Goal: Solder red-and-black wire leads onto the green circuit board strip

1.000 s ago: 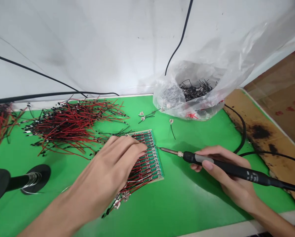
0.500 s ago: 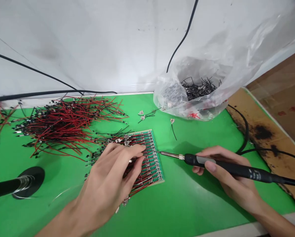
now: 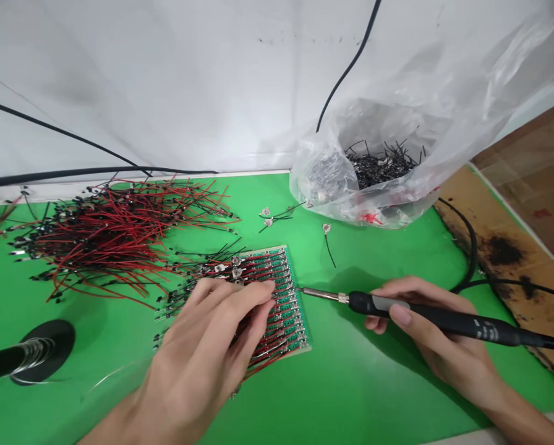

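Note:
My right hand (image 3: 437, 327) grips a soldering iron (image 3: 425, 312) like a pen, its tip beside the right edge of a green circuit board (image 3: 300, 315). Over that board lies my left hand (image 3: 212, 334), thumb and forefinger pinched together on a wire at the row of solder joints. The fingertips cover most of that wire. Several red wires (image 3: 261, 262) run side by side across the board, with small metal-and-black parts at their left ends. Part of the board and wires is hidden under my left hand.
A heap of red and black wires (image 3: 114, 241) lies at the back left. At the back right stands a clear plastic bag (image 3: 323, 185) holding black-leaded pieces. Loose parts (image 3: 326, 228) lie before it. A solder spool (image 3: 45, 352) stands at left, scorched cardboard (image 3: 499, 247) at right.
The view has shifted slightly. Both hands keep nearly the same hold and place, with the iron's tip still beside the board's right edge.

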Motion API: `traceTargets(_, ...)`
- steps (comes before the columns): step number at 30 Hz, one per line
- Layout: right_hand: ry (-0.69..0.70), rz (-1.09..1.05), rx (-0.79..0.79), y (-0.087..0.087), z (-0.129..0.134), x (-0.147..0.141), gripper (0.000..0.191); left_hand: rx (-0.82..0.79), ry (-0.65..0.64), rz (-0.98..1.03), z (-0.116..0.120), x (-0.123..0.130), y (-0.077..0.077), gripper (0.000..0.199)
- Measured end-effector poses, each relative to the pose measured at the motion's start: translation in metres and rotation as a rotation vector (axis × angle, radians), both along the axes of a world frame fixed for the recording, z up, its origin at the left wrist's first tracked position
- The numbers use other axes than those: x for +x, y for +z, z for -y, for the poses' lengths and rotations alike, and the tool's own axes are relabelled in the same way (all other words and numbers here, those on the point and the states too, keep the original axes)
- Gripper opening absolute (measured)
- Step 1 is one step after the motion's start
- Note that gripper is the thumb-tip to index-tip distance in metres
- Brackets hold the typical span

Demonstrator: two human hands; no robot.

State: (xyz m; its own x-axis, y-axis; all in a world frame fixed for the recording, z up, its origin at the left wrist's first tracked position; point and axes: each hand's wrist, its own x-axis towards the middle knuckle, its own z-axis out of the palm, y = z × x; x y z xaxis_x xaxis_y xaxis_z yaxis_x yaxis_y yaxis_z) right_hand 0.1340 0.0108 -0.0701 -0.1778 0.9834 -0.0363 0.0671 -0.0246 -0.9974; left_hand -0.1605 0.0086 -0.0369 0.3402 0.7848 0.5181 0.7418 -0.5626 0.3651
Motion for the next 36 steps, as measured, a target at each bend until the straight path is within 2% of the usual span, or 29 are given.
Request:
traceTargets(5,0.035,-0.006,-0.02,-0.001,-0.002,0.002,0.015,-0.008,-0.032,0.021,-0.004,-0.001,-0.003,0.029)
traceTargets(13,-0.092,-0.105,-0.208,0.007,-0.001,-0.008,0.022,0.006,-0.081,0.052,-0.005,0.0,-0.009,0.025)
traceTargets(26,-0.137,-0.115,-0.236,0.012,-0.003,-0.014,0.026,0.023,-0.088,0.088,-0.007,-0.002,-0.011,0.03)
traceTargets(36,-0.153,-0.11,-0.206,0.008,-0.001,-0.012,0.024,0.026,-0.083,0.077,-0.007,-0.002,-0.011,0.028)
